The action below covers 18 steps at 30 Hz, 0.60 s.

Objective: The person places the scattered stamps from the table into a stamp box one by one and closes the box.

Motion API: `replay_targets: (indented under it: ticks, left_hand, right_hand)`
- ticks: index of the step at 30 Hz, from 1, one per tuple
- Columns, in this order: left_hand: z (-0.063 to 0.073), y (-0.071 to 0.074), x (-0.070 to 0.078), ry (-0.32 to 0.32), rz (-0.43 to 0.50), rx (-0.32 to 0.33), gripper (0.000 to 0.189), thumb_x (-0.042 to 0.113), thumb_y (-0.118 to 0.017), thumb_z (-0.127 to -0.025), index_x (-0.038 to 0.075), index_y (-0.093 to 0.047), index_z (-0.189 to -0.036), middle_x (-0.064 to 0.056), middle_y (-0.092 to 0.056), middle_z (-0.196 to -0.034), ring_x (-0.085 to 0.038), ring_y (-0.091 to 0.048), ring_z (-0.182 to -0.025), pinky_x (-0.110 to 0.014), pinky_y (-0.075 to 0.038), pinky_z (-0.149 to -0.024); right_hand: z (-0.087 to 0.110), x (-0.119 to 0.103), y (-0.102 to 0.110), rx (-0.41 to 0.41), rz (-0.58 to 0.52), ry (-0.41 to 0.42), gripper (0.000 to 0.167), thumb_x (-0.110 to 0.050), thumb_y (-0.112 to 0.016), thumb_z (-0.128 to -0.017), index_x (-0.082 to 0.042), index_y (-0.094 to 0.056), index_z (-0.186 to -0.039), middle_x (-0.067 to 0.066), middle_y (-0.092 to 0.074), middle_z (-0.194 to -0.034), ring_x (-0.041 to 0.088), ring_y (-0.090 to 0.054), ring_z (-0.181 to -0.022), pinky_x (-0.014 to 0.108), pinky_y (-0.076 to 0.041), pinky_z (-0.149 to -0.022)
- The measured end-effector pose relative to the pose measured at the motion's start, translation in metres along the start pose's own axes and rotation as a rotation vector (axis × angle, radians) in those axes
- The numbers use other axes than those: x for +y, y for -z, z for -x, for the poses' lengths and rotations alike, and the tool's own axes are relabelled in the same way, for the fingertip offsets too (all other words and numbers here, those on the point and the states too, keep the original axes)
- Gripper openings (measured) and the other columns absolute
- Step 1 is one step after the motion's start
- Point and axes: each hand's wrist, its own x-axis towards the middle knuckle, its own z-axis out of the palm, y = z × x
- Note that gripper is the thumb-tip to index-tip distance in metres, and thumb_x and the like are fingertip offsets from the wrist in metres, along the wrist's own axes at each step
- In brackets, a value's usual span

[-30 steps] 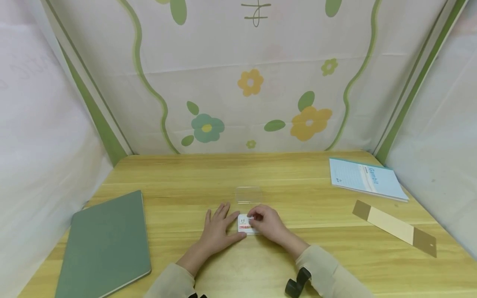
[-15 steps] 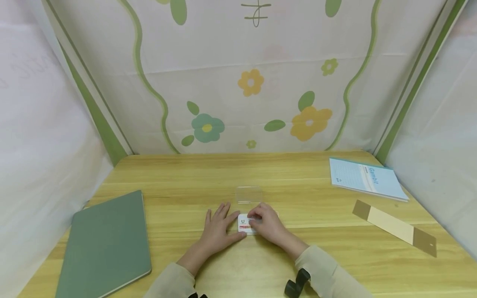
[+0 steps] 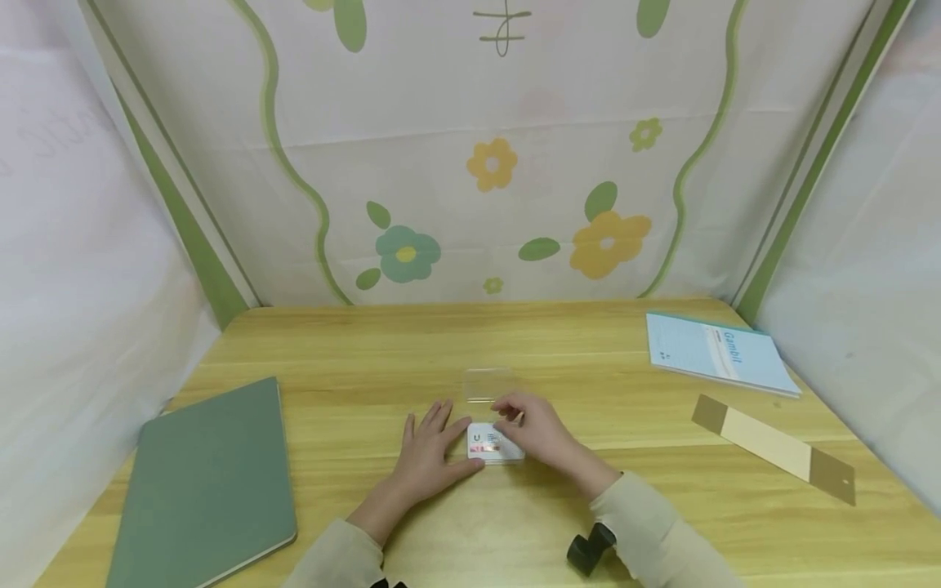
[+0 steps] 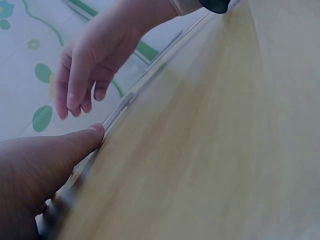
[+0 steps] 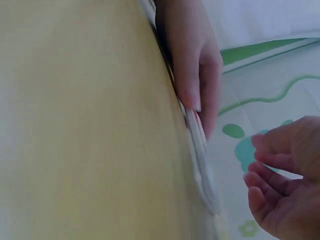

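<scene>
In the head view, a small flat white pack with a dark U-shaped mark and a red band lies at the table's front middle. My left hand rests beside it, fingers spread, with the index fingertip and thumb against its left corners. In the left wrist view the thumb presses at the pack's thin edge. My right hand hovers over the pack's right side. Its fingers are loosely bent, and the right wrist view shows nothing between thumb and fingers. Behind the pack lies a clear plastic piece.
A large green notebook or folder lies at the left of the wooden table. At the right are a light blue notebook and a brown and cream strip. A printed cloth hangs behind the table.
My right hand has lifted off slightly to the right, its thumb and fingers parting, so more of the pack's right side shows. The left hand stays in place.
</scene>
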Motion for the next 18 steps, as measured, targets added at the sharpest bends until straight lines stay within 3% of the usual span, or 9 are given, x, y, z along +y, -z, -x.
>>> replay_targets:
  ticks: [7,18]
  left_hand:
    - [0.001,0.0,0.001,0.007,0.0,-0.002,0.066,0.06,-0.051,-0.074,0.015,-0.05,-0.122,-0.017,-0.029,-0.134,-0.031,-0.018,-0.125,-0.058,-0.003,-0.093]
    - [0.001,-0.001,-0.001,0.001,0.005,0.001,0.067,0.061,-0.05,-0.074,0.016,-0.05,-0.123,-0.017,-0.03,-0.134,-0.03,-0.018,-0.125,-0.057,-0.003,-0.093]
  right_hand:
    - [0.004,0.003,0.027,0.033,-0.014,-0.062,0.021,-0.008,-0.064,-0.077,-0.002,-0.062,-0.097,0.007,-0.06,-0.091,0.018,-0.051,-0.08,0.031,-0.041,-0.066]
    - [0.018,0.043,0.041,0.056,-0.067,-0.18,0.023,-0.01,-0.067,-0.075,0.001,-0.062,-0.094,0.007,-0.059,-0.089,0.017,-0.054,-0.076,0.029,-0.045,-0.066]
